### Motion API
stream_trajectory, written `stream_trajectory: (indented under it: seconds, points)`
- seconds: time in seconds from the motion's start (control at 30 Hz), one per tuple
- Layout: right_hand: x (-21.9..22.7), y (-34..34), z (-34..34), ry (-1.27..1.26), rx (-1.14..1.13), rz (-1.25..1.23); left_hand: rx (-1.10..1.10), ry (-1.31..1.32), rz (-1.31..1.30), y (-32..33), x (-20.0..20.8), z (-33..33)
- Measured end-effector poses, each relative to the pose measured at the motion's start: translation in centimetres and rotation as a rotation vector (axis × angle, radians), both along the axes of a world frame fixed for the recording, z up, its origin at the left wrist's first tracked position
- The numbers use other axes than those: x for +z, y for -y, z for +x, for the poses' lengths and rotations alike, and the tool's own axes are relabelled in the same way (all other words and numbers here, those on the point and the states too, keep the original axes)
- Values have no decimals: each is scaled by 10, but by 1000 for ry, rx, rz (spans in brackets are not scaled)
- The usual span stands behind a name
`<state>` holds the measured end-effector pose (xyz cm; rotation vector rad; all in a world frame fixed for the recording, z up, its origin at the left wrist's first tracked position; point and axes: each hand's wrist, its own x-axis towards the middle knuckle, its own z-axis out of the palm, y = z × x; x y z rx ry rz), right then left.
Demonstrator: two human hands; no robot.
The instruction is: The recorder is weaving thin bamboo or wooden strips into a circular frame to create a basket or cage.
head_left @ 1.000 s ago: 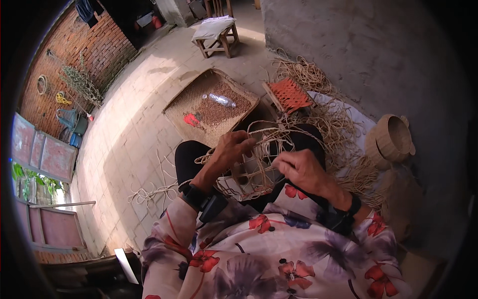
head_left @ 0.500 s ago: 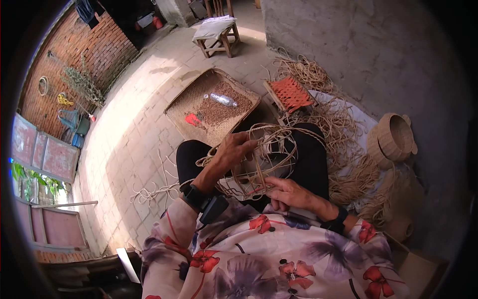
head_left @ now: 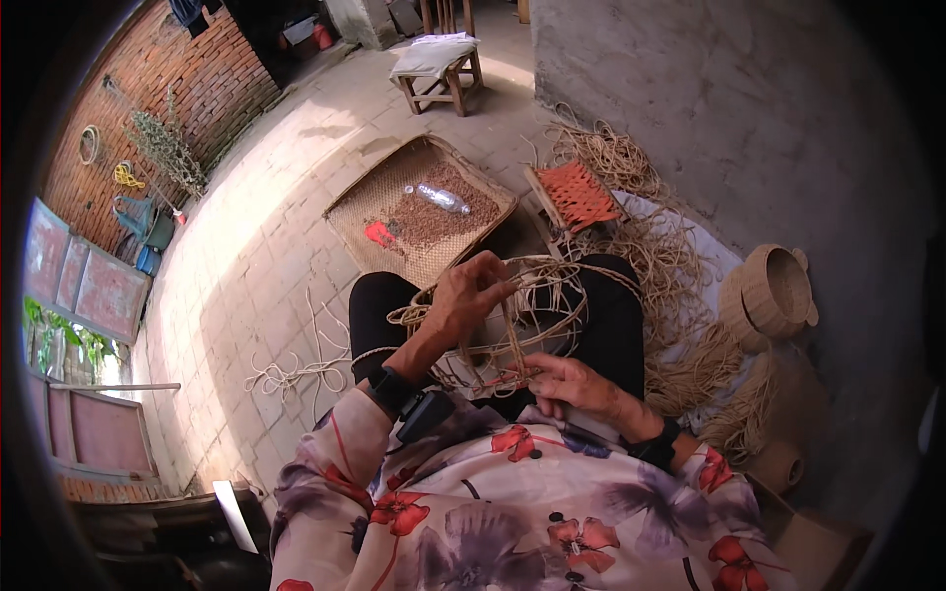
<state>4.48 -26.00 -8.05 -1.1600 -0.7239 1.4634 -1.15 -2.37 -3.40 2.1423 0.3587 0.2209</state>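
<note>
Openwork cord basket (head_left: pixel 493 349) in lap, frame centre. Left hand (head_left: pixel 471 297) pinches cord strand (head_left: pixel 513 341) up top; right hand (head_left: pixel 579 386), lower, touches strand's bottom end, grip unclear. Seemingly weaving step; next move calls for even tension.

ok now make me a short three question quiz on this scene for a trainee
1. True or false: the clear bottle lies on its side in the woven tray.

2. The seat of the small stool is: a) green, b) orange, c) black.

3. At the cords between the knees, which is lower in the picture: the left hand or the right hand?

Key: 1. True. 2. b. 3. The right hand.
</note>
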Motion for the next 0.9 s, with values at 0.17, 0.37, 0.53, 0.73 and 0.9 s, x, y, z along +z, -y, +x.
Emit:
stream_trajectory:
  seconds: [0.17, 0.37, 0.53, 0.73, 0.9]
  points:
    - [1, 0, -2, -35, -13, 30, -44, -74, -21, -2, 11, -5]
    - [6, 1, -2, -58, 4, 11, -147, -83, -86, -16, 9, -1]
    - [8, 4, -2, -29, -21, 3, -192, -158, -197, -17, 14, 7]
    - [43, -11, 8, 806, -465, 90, -229, -104, -418, -15, 3, 6]
    - [48, -44, 19, 1529, -522, 292, -248, -123, -556, -11, 0, 8]
